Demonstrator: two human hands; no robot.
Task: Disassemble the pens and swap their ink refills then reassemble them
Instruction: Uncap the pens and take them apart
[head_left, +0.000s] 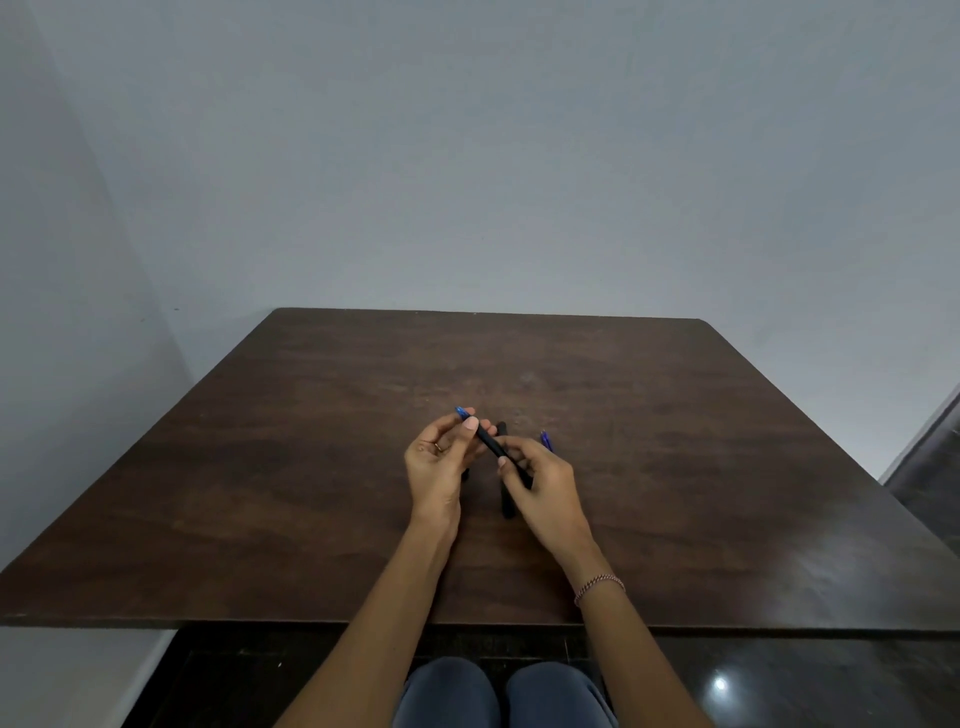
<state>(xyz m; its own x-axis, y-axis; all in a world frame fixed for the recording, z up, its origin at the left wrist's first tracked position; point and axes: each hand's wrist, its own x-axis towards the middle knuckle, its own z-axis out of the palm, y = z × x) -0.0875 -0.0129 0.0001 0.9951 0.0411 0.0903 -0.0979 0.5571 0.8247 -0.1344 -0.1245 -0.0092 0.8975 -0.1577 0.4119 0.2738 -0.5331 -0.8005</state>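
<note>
- Your left hand (439, 462) is raised just above the middle of the table, palm turned up and towards you, fingers curled. Thumb and fingertips pinch the far, blue end of a slim black plastic pen with a blue tip (488, 441).
- Your right hand (540, 480) faces it from the right with its back up. Its fingers and thumb are curled round the pen's near, black end.
- The pen spans the gap between your hands, slanting from far left to near right, clear of the tabletop.
- Both forearms are bare and reach in from the near edge. A thin gold ring (439, 447) sits on a left finger and a fine pink beaded bracelet (600, 586) on the right wrist.
- Any print on the pen is too small to read.
- A second matte black pen barrel (506, 501) lies on the table under your right hand, running near to far, partly hidden.
- A small blue-tipped pen piece (545, 440) shows just beyond your right knuckles; you cannot tell how much of it there is.
- The dark brown wooden table (260, 493) has visible grain, a dull sheen and rounded far corners.
- A plain grey-white wall (467, 156) stands behind it.
- Your knees in grey-blue cloth (447, 691) show below the near edge, over a glossy dark floor (779, 675).
</note>
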